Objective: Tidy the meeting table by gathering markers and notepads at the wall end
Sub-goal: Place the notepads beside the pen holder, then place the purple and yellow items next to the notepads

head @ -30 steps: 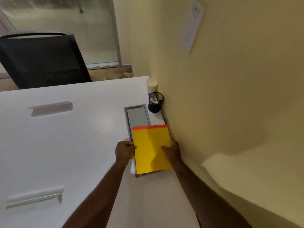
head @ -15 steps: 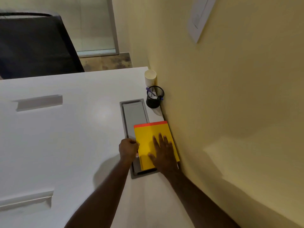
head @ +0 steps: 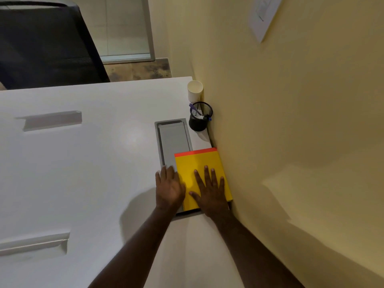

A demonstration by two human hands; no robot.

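Note:
A yellow notepad [head: 197,163] with an orange top strip lies flat at the wall end of the white table [head: 83,163], its right edge against the wall. My right hand [head: 209,190] presses flat on it with fingers spread. My left hand [head: 169,186] lies flat beside the pad's left edge, fingers straight, partly on the grey cable tray [head: 173,138]. A black mesh pen holder [head: 200,116] with markers stands further along the wall.
A white paper cup [head: 195,90] stands behind the pen holder in the table's corner. Two grey cable flaps [head: 52,120] [head: 35,244] sit in the tabletop at left. A black office chair [head: 45,42] stands beyond the far edge. The yellow wall [head: 291,121] runs along the right.
The pad went from held by its two side edges to lying flat against the wall. My right hand moved on top of it, and my left hand opened out flat beside it.

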